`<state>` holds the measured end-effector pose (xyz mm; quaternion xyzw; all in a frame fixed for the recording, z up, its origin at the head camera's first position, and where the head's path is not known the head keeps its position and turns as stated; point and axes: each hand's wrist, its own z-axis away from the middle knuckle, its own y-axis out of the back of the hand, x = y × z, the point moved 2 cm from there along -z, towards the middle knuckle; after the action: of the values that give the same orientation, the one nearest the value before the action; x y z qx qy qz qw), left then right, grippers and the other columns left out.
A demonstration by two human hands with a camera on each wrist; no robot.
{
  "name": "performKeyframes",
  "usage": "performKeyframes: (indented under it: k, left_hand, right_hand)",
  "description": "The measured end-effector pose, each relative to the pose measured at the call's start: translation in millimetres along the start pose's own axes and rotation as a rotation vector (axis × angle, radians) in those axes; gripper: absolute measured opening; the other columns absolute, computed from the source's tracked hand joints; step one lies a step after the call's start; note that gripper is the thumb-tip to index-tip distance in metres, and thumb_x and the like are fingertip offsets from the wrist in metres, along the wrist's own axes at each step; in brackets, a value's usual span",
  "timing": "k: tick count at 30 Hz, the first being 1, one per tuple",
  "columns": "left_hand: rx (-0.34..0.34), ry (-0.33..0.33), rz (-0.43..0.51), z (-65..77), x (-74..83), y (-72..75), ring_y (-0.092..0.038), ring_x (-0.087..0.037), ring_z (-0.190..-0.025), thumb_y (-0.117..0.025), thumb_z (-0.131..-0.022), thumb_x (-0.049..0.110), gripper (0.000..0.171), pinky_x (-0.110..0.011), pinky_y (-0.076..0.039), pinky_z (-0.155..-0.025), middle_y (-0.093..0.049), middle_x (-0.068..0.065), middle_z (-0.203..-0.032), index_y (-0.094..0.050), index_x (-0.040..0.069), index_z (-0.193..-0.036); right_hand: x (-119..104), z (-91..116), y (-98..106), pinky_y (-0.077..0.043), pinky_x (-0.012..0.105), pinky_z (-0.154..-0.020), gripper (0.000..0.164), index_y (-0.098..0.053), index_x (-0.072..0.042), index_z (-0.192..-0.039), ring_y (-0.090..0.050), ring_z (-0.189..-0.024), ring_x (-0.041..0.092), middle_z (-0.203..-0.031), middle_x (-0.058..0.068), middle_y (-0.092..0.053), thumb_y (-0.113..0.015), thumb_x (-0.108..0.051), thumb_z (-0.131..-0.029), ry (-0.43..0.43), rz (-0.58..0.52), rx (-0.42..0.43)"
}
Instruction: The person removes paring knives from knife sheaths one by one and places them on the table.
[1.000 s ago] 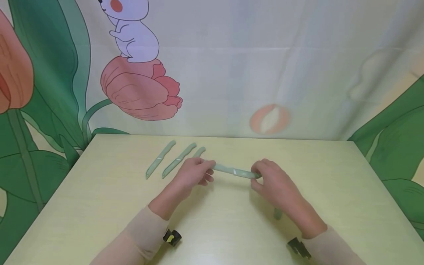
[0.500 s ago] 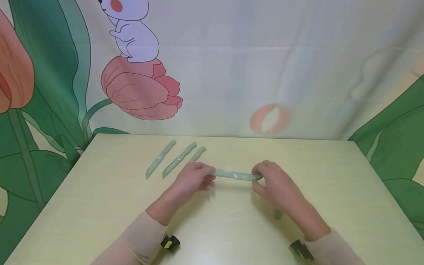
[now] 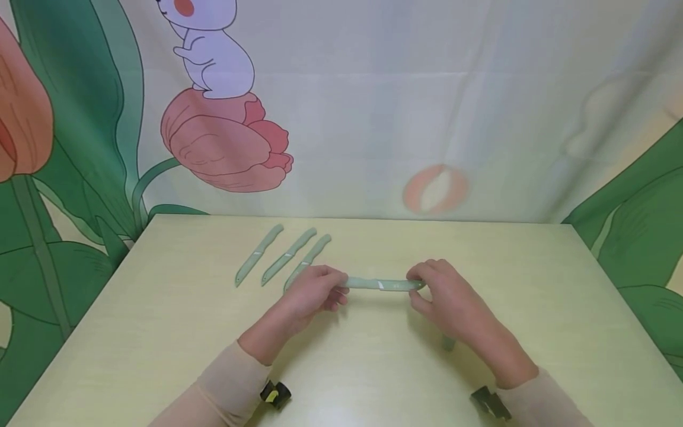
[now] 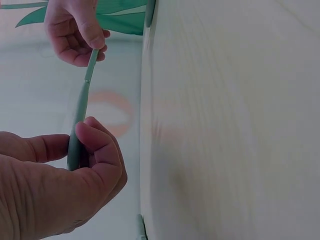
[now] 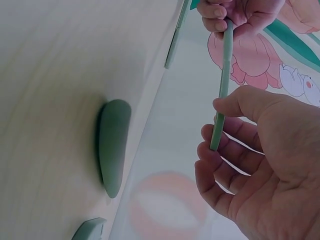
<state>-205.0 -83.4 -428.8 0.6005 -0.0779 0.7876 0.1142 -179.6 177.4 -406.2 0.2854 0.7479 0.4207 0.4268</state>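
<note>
Lower in my head view than a second ago and now nearly level, the green knife hangs above the table. Nearest, a partly hidden green piece shows beside the right forearm. Farther on, I have the left hand pinching the knife's handle end and the right hand pinching the opposite end. Beyond, left, three similar knives lie before a flower-printed curtain.

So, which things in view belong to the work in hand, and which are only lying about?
In the work:
held green knife
left hand
right hand

Apparently just lying about:
three similar green knives
a green object, partly hidden in the head view
</note>
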Motion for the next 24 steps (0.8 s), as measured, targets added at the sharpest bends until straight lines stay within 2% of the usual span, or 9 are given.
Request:
performKeyframes:
  k: [11, 24]
  left_hand:
    - [-0.003, 0.004, -0.002, 0.9, 0.7, -0.7, -0.064, -0.017, -0.075, -0.059, -0.102, 0.012, 0.021, -0.027, -0.053, -0.069, -0.066, -0.016, -0.095, -0.063, -0.006, -0.11]
    - [0.019, -0.003, -0.035, 3.6, 3.4, -1.3, -0.065, -0.019, -0.077, -0.058, -0.101, 0.012, 0.022, -0.029, -0.055, -0.071, -0.066, -0.016, -0.097, -0.063, -0.006, -0.113]
  right_hand:
    - [0.4, -0.2, 2.7, -0.055, 0.041, -0.085, 0.018, -0.076, -0.005, -0.109, -0.06, -0.097, 0.025, -0.104, 0.003, -0.071, -0.077, -0.003, -0.091, 0.066, 0.022, 0.021]
    - [-0.1, -0.4, 5.5, -0.056, 0.041, -0.084, 0.02, -0.077, -0.006, -0.11, -0.061, -0.097, 0.024, -0.106, 0.003, -0.074, -0.081, -0.002, -0.091, 0.069, 0.013, 0.005]
